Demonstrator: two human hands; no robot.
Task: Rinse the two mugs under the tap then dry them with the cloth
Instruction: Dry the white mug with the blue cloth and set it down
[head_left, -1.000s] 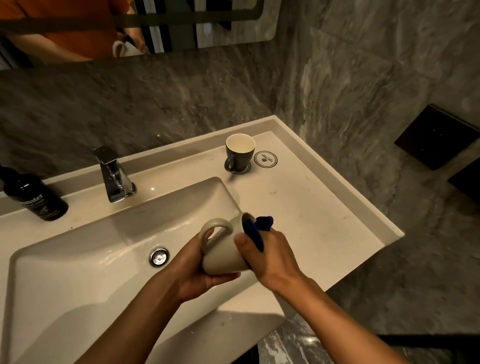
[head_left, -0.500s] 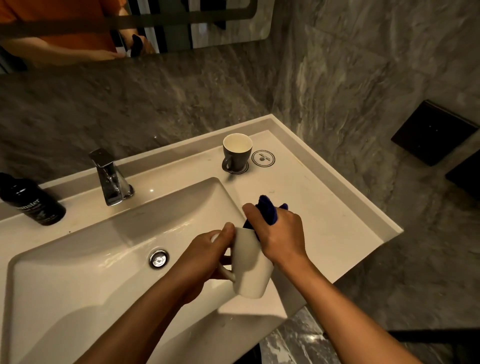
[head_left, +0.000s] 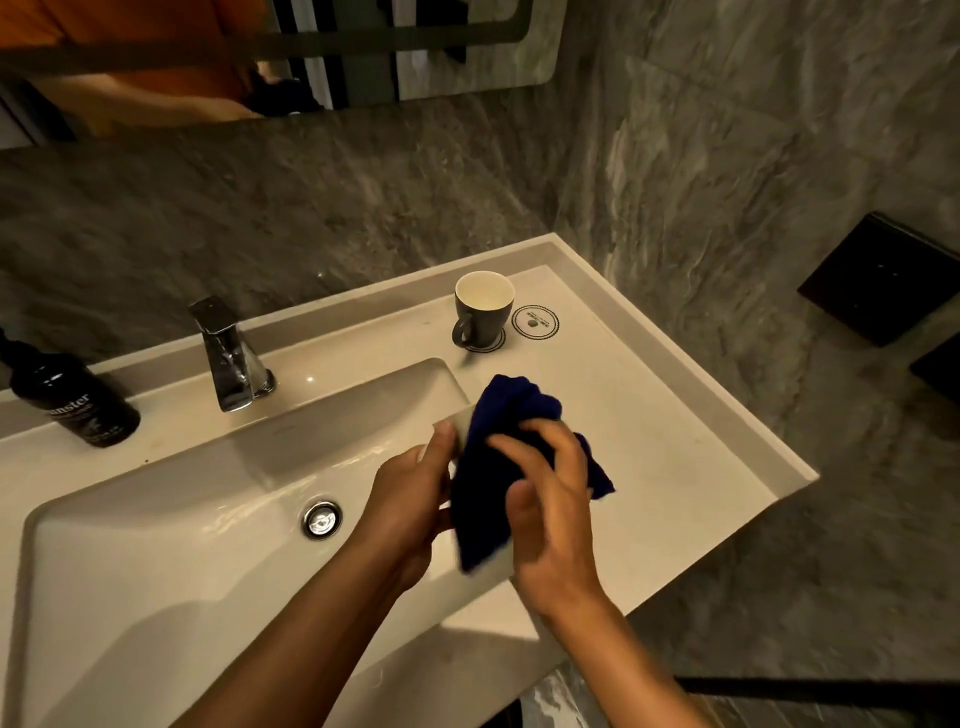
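Note:
My left hand (head_left: 410, 493) holds a white mug (head_left: 460, 423) over the right edge of the basin; only a small pale part of the mug shows. A dark blue cloth (head_left: 498, 467) is draped over the rest of the mug, and my right hand (head_left: 550, 504) presses it against the mug with spread fingers. A second mug (head_left: 480, 312), dark grey outside and white inside, stands upright on a round coaster at the back of the counter, handle toward the left. The chrome tap (head_left: 228, 358) stands behind the basin, with no water running.
The white basin (head_left: 156, 519) has a chrome drain (head_left: 322, 518). A dark bottle (head_left: 78, 400) stands at the left on the counter (head_left: 675, 441). A second round coaster (head_left: 535, 322) lies beside the grey mug. Grey marble walls rise behind and to the right.
The cloth has come out of the mug's mouth and now covers its outside. My right hand has opened flat over the cloth, and the mug has turned in my left hand.

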